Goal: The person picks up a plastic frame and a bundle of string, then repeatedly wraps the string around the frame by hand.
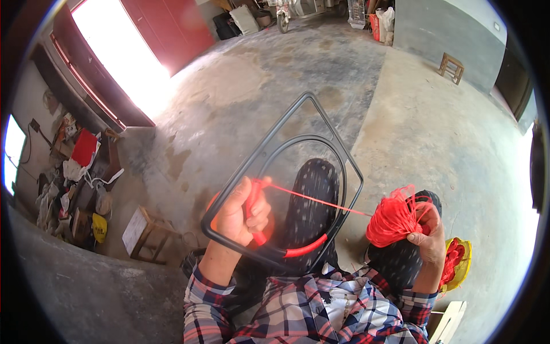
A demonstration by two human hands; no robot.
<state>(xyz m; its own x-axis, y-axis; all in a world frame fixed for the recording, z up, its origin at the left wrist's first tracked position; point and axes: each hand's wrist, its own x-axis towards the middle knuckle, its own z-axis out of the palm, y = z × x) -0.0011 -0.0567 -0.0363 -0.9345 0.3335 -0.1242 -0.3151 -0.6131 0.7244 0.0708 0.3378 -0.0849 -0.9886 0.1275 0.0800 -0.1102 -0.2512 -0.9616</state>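
Note:
A black frame (258, 150) with an angular outer rim and a rounded inner hoop lies tilted over my lap. Red cord is wound tightly round the lower part of the hoop, showing as a red wrapped stretch (309, 247). My left hand (243, 212) is closed round the wrapped side of the hoop, its fingers curled over it. From there a single red strand (321, 200) runs taut to the right, across the frame. My right hand (429, 232) grips a thick looped bundle of red cord (392, 221) above my right knee.
Beside my right leg, a yellow bag (468, 258) holds more red material. A small wooden stool (146, 232) stands at left, near piled household clutter (86, 166). Another stool (451, 67) is far right. A parked vehicle (309, 8) stands at the back, a red door (172, 34) far left.

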